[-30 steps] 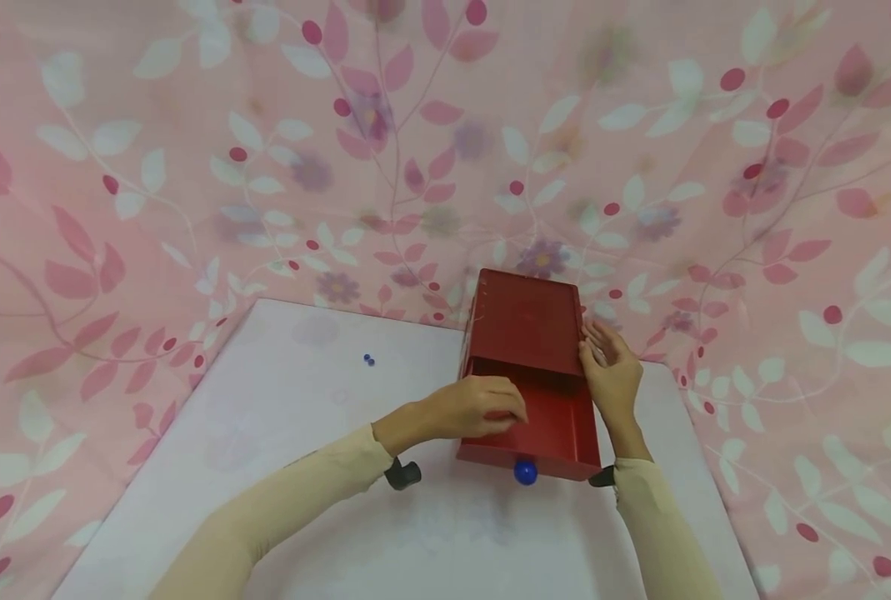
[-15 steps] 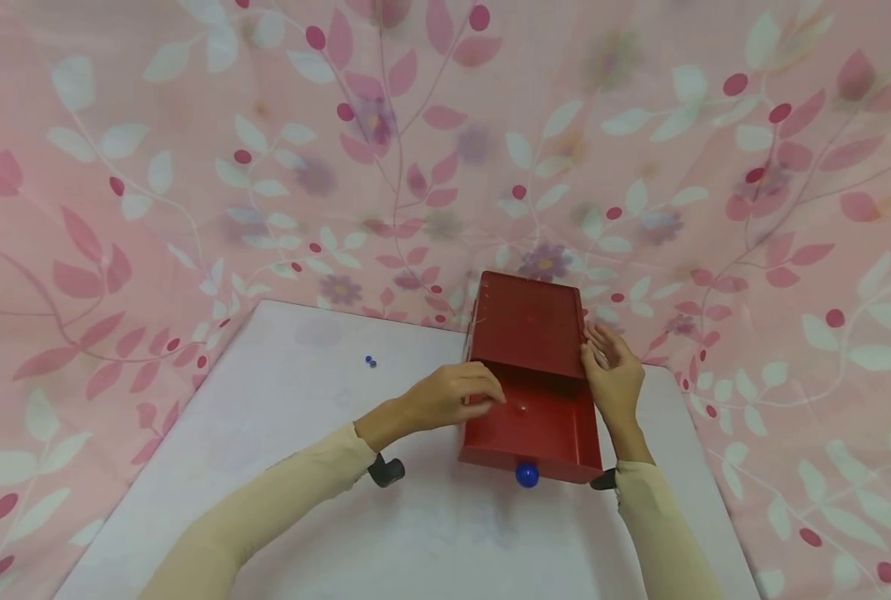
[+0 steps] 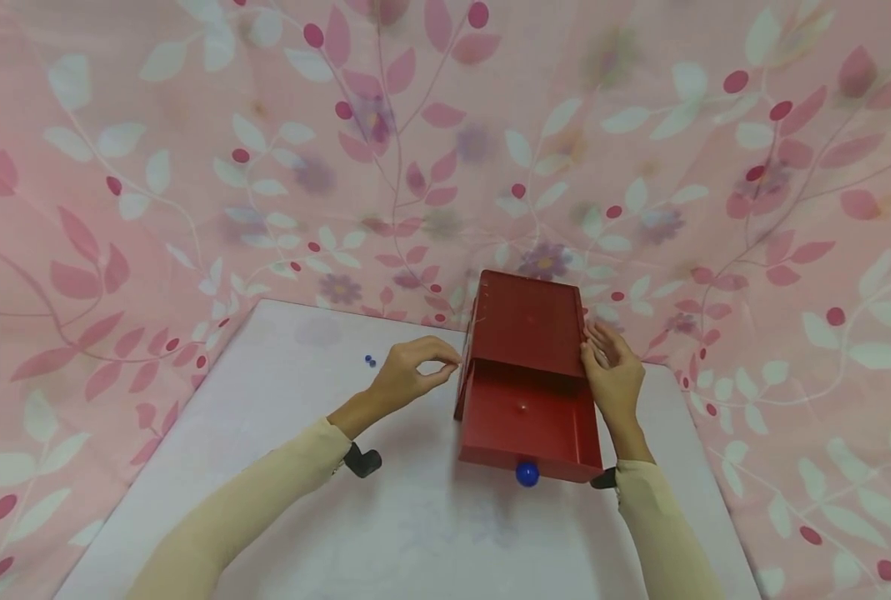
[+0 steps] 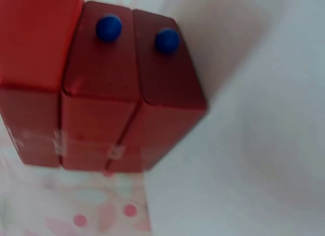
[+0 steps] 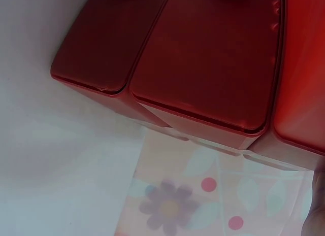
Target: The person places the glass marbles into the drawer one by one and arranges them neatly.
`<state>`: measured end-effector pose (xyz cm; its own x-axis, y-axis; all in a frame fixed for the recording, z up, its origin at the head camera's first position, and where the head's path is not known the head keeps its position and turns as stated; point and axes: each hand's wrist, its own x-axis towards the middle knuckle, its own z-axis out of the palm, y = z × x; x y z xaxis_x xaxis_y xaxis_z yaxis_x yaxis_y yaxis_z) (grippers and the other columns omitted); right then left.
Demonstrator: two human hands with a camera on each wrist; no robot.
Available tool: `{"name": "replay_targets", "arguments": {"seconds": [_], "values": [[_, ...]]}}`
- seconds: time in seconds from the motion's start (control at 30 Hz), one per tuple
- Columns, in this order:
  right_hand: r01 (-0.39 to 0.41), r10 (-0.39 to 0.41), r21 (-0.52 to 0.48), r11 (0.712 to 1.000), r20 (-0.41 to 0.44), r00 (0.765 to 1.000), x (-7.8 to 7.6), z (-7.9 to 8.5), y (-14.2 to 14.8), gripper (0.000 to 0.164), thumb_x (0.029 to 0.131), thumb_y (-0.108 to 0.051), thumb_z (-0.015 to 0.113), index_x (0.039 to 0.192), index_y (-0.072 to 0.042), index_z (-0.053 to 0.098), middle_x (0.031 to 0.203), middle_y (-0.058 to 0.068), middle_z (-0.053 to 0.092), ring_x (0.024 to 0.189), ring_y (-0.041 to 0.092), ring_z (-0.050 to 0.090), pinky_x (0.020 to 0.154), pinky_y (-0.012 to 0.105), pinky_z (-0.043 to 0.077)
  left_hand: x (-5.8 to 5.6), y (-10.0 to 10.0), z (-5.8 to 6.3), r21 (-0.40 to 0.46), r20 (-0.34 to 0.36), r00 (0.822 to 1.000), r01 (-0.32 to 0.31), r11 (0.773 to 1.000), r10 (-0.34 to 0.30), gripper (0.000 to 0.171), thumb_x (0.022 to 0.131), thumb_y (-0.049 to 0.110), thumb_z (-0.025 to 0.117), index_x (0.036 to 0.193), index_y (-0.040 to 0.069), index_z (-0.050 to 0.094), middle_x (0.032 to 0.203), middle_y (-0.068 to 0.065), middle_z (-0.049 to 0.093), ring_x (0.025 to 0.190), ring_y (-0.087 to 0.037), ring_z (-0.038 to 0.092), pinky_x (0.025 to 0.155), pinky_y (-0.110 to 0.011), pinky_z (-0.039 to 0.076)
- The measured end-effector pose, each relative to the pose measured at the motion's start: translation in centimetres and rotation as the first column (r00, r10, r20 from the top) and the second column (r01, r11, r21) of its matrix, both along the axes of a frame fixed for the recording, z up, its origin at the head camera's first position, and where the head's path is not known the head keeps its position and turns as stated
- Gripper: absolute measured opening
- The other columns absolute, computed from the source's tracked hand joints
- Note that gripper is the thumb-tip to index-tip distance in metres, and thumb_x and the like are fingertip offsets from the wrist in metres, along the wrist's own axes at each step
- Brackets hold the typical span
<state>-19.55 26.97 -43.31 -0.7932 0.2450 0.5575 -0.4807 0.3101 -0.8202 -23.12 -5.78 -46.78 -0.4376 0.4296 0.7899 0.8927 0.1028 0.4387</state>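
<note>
A red drawer cabinet [image 3: 528,321] stands at the back of the table. Its top drawer [image 3: 565,425] is pulled out, with a blue knob [image 3: 527,474] on the front. On the drawer floor sits a tiny light speck [image 3: 523,407], too small to identify. Left of the cabinet, my left hand [image 3: 407,371] hovers with bent fingers and thumb tip near the index tip; nothing shows between them. My right hand [image 3: 613,371] rests its fingers along the cabinet's right side. In the left wrist view, two lower drawers are closed, each with a blue knob [image 4: 167,40].
Two small blue beads [image 3: 370,361] lie on the white table [image 3: 302,375], left of the cabinet. Behind the table hangs a pink cloth [image 3: 415,167] with a leaf and flower print. Black wrist-camera mounts [image 3: 362,460] stick out below the cuffs.
My left hand has moved left, from above the pulled-out drawer to beside the cabinet, uncovering the light speck. My right hand stays against the cabinet's side.
</note>
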Motion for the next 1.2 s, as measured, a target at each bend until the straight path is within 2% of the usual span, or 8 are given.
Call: {"name": "replay_targets", "arguments": {"seconds": [0.17, 0.3, 0.57, 0.67, 0.87, 0.93, 1.03, 1.2], "values": [[-0.008, 0.008, -0.005, 1.0, -0.007, 1.0, 0.0, 0.0, -0.1, 0.041, 0.084, 0.015, 0.063, 0.124, 0.012, 0.058, 0.119, 0.035, 0.059, 0.111, 0.05, 0.056, 0.091, 0.033, 0.051, -1.4, -1.7, -2.0, 0.067, 0.072, 0.997, -0.044, 0.997, 0.04, 0.025, 0.078, -0.007, 0.075, 0.098, 0.007, 0.073, 0.096, -0.003, 0.07, 0.087, -0.014, 0.069, 0.078, -0.027, 0.057], [-0.005, 0.005, -0.011, 1.0, -0.009, 1.0, -0.1, 0.0, -0.1, 0.04, 0.084, 0.015, 0.063, 0.124, 0.012, 0.058, 0.119, 0.033, 0.06, 0.111, 0.049, 0.056, 0.091, 0.033, 0.051, -2.6, -3.3, -4.0, 0.052, 0.127, 0.988, -0.1, 0.994, 0.092, 0.024, 0.078, -0.009, 0.076, 0.096, 0.006, 0.073, 0.093, -0.005, 0.07, 0.083, -0.019, 0.07, 0.077, -0.029, 0.057], [-0.004, 0.004, -0.015, 1.0, -0.001, 1.0, -0.1, 0.1, -0.1, 0.041, 0.084, 0.014, 0.063, 0.124, 0.012, 0.058, 0.119, 0.031, 0.061, 0.111, 0.05, 0.056, 0.091, 0.034, 0.051, -4.3, -7.6, -8.0, -0.066, 0.248, 0.935, -0.243, 0.968, 0.252, 0.016, 0.079, -0.006, 0.076, 0.094, -0.001, 0.071, 0.092, -0.008, 0.071, 0.081, -0.02, 0.07, 0.076, -0.028, 0.057], [-0.013, 0.013, -0.015, 1.0, 0.005, 1.0, -0.1, 0.1, 0.0, 0.041, 0.084, 0.014, 0.063, 0.125, 0.012, 0.057, 0.119, 0.032, 0.06, 0.112, 0.05, 0.056, 0.092, 0.034, 0.05, -4.7, -9.3, -9.5, -0.1, 0.332, 0.884, -0.315, 0.944, 0.33, 0.018, 0.078, -0.006, 0.077, 0.095, -0.003, 0.071, 0.092, -0.01, 0.071, 0.081, -0.023, 0.069, 0.075, -0.029, 0.058], [-0.023, 0.022, -0.021, 1.0, -0.008, 1.0, -0.2, -0.1, 0.1, 0.04, 0.084, 0.015, 0.063, 0.124, 0.013, 0.058, 0.118, 0.035, 0.059, 0.111, 0.051, 0.055, 0.092, 0.033, 0.05, -5.4, -12.0, -11.6, -0.156, 0.518, 0.722, -0.447, 0.881, 0.458, 0.025, 0.08, 0.001, 0.078, 0.104, -0.003, 0.07, 0.1, -0.016, 0.07, 0.091, -0.029, 0.068, 0.081, -0.033, 0.057], [-0.024, 0.023, -0.023, 0.999, -0.013, 1.0, -0.3, -0.1, 0.1, 0.04, 0.084, 0.015, 0.064, 0.124, 0.013, 0.058, 0.118, 0.034, 0.06, 0.111, 0.052, 0.055, 0.092, 0.033, 0.05, -5.6, -12.6, -12.1, -0.175, 0.548, 0.68, -0.477, 0.861, 0.487, 0.028, 0.081, 0.002, 0.077, 0.107, -0.004, 0.069, 0.103, -0.016, 0.069, 0.095, -0.03, 0.067, 0.084, -0.034, 0.056], [-0.019, 0.019, -0.019, 1.0, -0.013, 1.0, -0.3, -0.1, 0.1, 0.041, 0.083, 0.015, 0.064, 0.123, 0.013, 0.058, 0.118, 0.033, 0.061, 0.111, 0.051, 0.056, 0.091, 0.032, 0.051, -5.8, -13.1, -12.6, -0.196, 0.57, 0.639, -0.504, 0.841, 0.516, 0.028, 0.082, 0.003, 0.076, 0.108, -0.005, 0.069, 0.106, -0.017, 0.068, 0.097, -0.03, 0.065, 0.086, -0.036, 0.055], [-0.021, 0.021, -0.014, 1.0, -0.011, 1.0, -0.3, 0.0, 0.0, 0.041, 0.083, 0.015, 0.064, 0.124, 0.013, 0.058, 0.119, 0.033, 0.06, 0.111, 0.051, 0.056, 0.091, 0.033, 0.051, -6.1, -13.2, -13.1, -0.221, 0.59, 0.601, -0.522, 0.824, 0.539, 0.026, 0.084, 0.002, 0.074, 0.108, -0.005, 0.069, 0.105, -0.018, 0.068, 0.097, -0.031, 0.065, 0.088, -0.038, 0.054]]}}
